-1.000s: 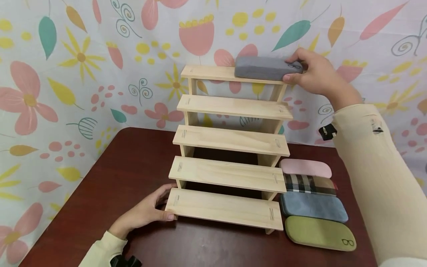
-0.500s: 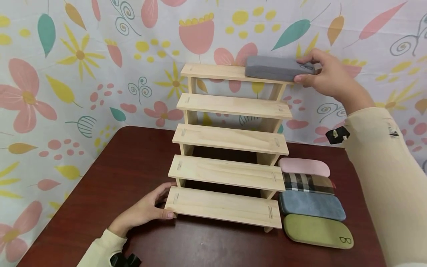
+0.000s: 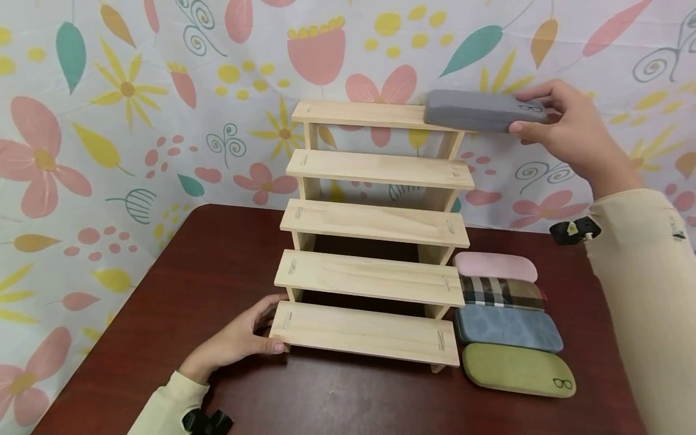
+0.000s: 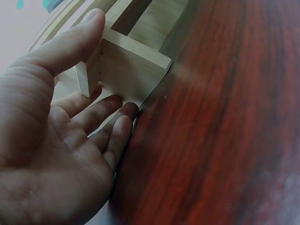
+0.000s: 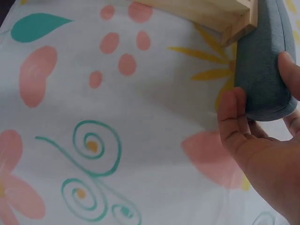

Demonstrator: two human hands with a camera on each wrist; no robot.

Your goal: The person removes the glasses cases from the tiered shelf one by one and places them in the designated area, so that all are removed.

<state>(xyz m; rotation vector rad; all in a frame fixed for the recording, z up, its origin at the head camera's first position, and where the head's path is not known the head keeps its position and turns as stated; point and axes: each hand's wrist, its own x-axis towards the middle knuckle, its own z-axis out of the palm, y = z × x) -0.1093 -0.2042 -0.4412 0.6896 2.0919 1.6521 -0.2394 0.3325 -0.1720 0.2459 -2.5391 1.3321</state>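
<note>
A wooden stepped rack [image 3: 370,278] with several plank shelves stands on the table. My right hand [image 3: 571,124] grips the right end of a grey glasses case [image 3: 478,110], thumb on the near side and fingers behind. The case's left part overlaps the right end of the top shelf; the rest juts past it. In the right wrist view the case [image 5: 265,70] lies alongside the shelf's end. My left hand [image 3: 239,338] holds the bottom shelf's left end, thumb at its front corner. In the left wrist view, the fingers of the left hand [image 4: 70,117] reach the rack's side panel [image 4: 131,70].
Right of the rack lie a pink glasses case [image 3: 495,266], a plaid case [image 3: 502,293], a blue case [image 3: 508,327] and a green case [image 3: 516,370] in a row. The dark red table [image 3: 337,399] meets a floral cloth backdrop [image 3: 163,121].
My right hand has moved right with the grey glasses case, so more of it extends past the top shelf's right end. The left hand stays at the bottom shelf.
</note>
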